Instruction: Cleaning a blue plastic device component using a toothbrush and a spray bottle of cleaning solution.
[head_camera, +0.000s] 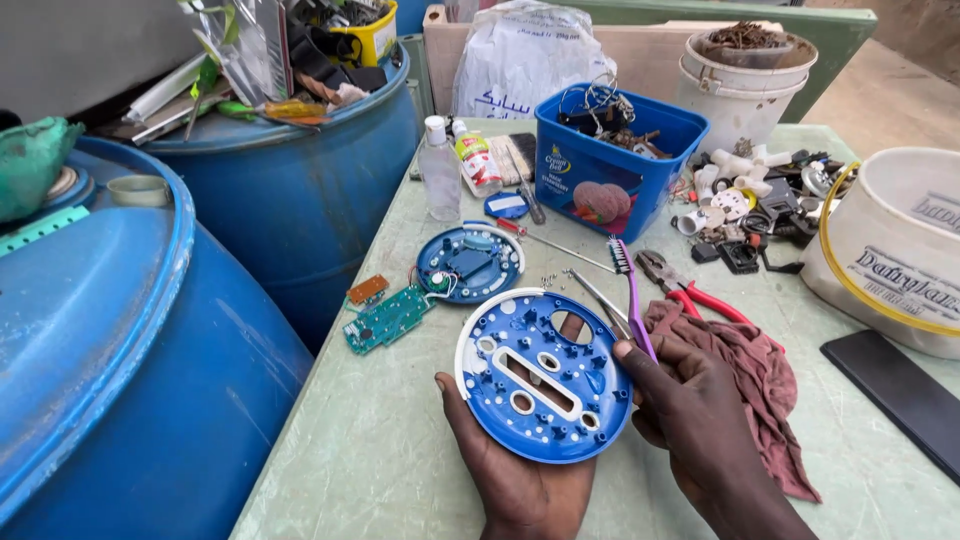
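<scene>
My left hand (520, 480) holds a round blue and white plastic cover (545, 375) from below, its ribbed inner side facing up. My right hand (690, 415) grips a purple toothbrush (630, 290), bristle end pointing away, beside the cover's right edge, and also rests on a dark red rag (760, 370). Beyond the cover lies a second round blue part (468, 262) with wires running to a green circuit board (385, 320).
Red-handled pliers (690, 290), a screwdriver (555, 243), a clear bottle (440, 170), a blue tub of parts (615, 160), white buckets (895, 250) and loose white fittings (735, 190) crowd the pale green table (380, 450). Blue drums (150, 350) stand at the left.
</scene>
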